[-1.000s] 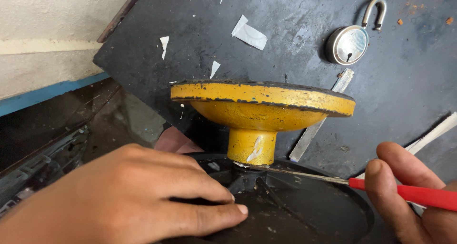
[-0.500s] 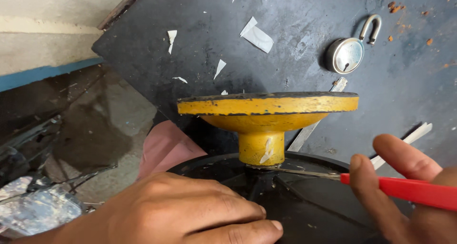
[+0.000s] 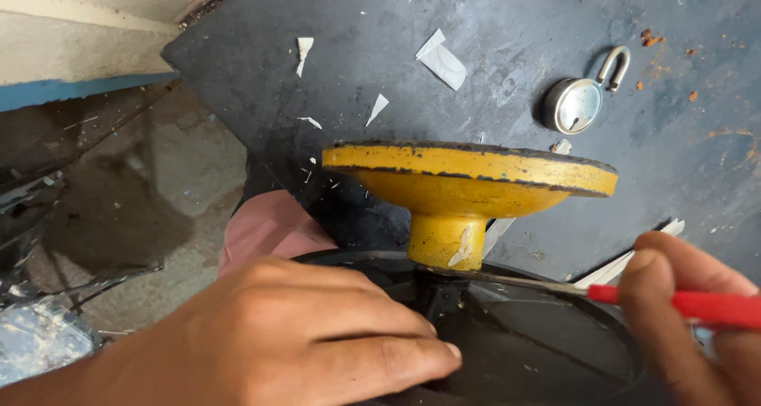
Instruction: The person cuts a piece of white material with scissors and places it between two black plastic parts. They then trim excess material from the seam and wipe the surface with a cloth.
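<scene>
The left hand (image 3: 293, 335) is lying flat, fingers pressed together, on the black disc (image 3: 523, 350), nearest. The right hand (image 3: 697, 319) is pinching a red-handled screwdriver (image 3: 690, 304), tip meeting the yellow hub's (image 3: 460, 184) stem. Looking heavy, rigid; best steadied by its rim. Beyond, a padlock (image 3: 575, 105) is resting on the dark worktop (image 3: 515, 26).
</scene>
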Demonstrator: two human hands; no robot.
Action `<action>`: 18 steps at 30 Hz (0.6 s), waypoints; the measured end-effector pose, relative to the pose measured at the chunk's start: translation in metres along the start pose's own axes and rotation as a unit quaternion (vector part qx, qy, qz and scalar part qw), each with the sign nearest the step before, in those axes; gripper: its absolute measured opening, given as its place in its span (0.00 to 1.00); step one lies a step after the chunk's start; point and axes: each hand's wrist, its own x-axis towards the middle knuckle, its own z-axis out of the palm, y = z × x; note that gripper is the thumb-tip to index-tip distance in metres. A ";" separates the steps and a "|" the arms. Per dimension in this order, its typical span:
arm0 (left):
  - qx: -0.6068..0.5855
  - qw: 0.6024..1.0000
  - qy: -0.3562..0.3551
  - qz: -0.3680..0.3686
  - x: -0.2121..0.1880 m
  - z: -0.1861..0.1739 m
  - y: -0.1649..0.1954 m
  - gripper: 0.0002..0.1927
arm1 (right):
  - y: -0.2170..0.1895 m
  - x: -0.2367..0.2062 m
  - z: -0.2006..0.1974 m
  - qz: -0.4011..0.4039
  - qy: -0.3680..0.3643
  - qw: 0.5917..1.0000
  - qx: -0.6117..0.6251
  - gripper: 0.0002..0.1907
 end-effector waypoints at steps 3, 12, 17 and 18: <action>0.002 1.000 -0.008 -0.024 -0.002 -0.004 0.002 0.21 | 0.012 -0.002 -0.001 -0.018 0.000 1.000 -0.002 0.24; -0.041 0.987 0.028 -0.152 -0.046 -0.035 -0.016 0.14 | 0.015 -0.005 -0.002 -0.067 0.081 0.994 0.044 0.26; -0.139 0.975 0.061 -0.162 -0.071 -0.056 -0.026 0.12 | -0.034 -0.007 0.018 -0.058 0.202 0.970 0.120 0.27; -0.155 0.974 0.057 -0.156 -0.073 -0.059 -0.027 0.13 | -0.044 -0.009 0.026 -0.035 0.195 0.969 0.150 0.28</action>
